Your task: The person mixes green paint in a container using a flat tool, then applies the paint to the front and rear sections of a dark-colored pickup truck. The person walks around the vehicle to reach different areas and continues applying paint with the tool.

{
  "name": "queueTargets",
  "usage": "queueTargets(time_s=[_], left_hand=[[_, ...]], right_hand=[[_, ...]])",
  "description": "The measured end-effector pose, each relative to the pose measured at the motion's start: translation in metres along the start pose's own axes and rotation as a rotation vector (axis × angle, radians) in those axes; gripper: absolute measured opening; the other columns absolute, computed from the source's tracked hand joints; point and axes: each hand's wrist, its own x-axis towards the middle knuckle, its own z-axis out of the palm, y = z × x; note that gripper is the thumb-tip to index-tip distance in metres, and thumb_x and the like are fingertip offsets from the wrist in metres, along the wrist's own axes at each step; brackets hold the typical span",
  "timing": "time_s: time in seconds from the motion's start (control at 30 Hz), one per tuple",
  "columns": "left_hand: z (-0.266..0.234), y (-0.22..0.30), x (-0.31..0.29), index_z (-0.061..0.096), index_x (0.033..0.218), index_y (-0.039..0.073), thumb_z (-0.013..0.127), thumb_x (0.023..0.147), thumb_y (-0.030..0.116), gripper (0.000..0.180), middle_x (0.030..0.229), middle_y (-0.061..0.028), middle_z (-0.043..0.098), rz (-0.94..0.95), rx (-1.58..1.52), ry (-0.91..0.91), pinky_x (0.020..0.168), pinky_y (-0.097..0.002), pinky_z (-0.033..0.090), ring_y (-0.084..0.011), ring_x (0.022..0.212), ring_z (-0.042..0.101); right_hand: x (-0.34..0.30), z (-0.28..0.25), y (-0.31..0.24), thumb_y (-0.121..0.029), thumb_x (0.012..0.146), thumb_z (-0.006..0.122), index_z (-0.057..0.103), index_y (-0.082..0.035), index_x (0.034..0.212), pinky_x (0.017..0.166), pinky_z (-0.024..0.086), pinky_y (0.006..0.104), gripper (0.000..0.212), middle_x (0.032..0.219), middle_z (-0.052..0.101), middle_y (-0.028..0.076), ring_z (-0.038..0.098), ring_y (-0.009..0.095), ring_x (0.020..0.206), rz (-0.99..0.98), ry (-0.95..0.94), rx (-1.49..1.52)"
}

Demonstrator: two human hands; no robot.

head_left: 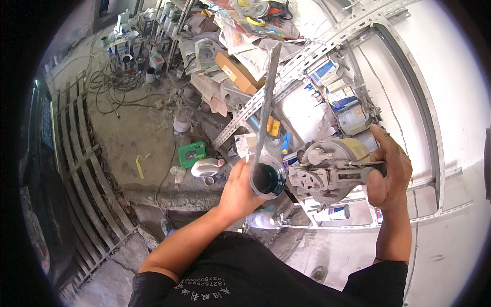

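My left hand [240, 189] is closed round a clear plastic cup [279, 174] with dark liquid [266, 179] inside. A long, grey-coated stirring stick [266, 102] rises from the cup's left rim; whether its lower end reaches the liquid I cannot tell. To the right, my right hand [391, 171] has its thumb and fingers closed on the right end of a dusty grey device [332, 171]. That device has a round drum, a small wheel and a metal arm, with a yellowish band near my fingers. Its far left side lies close beside the cup.
A slotted white metal rack [307, 71] holds several paint cans [342, 97]. Newspapers [238, 30] and a brown cardboard box [238, 71] lie beyond the cup. A green box [191, 154] and a white jug [207, 167] stand left. Coiled hose [115, 82] and a metal grating [84, 148] are farther left.
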Motion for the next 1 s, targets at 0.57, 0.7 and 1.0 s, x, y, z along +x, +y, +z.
queueTargets(time_s=[0.57,0.7,1.0], left_hand=[[-0.011,0.009,0.003,0.046,0.133,0.002,0.086,0.067,0.024,0.081,0.128,-0.0258,0.05,-0.022,-0.086,0.047,0.101,-0.0484,0.044,-0.045,0.118,0.05],[-0.012,0.009,0.004,0.047,0.132,0.002,0.086,0.067,0.024,0.079,0.126,-0.0256,0.05,0.023,-0.118,0.099,0.099,-0.0491,0.044,-0.0451,0.116,0.051],[-0.014,0.011,0.006,0.048,0.128,-0.002,0.085,0.068,0.023,0.075,0.121,-0.0257,0.053,0.028,-0.131,0.141,0.099,-0.0484,0.044,-0.0442,0.115,0.051]], right_hand=[[0.031,-0.009,-0.024,-0.031,0.082,0.049,0.061,0.004,0.126,0.058,0.042,0.0349,0.058,0.063,0.055,0.008,0.05,0.021,0.056,-0.187,-0.094,-0.17],[0.036,-0.009,-0.029,-0.022,0.073,0.051,0.061,0.001,0.127,0.058,0.042,0.036,0.059,0.061,0.052,0.005,0.049,0.022,0.053,-0.224,-0.087,-0.19],[0.053,-0.015,-0.051,-0.021,0.069,0.054,0.062,-0.001,0.126,0.058,0.042,0.0358,0.061,0.061,0.053,0.006,0.05,0.022,0.051,-0.336,-0.135,-0.265]])
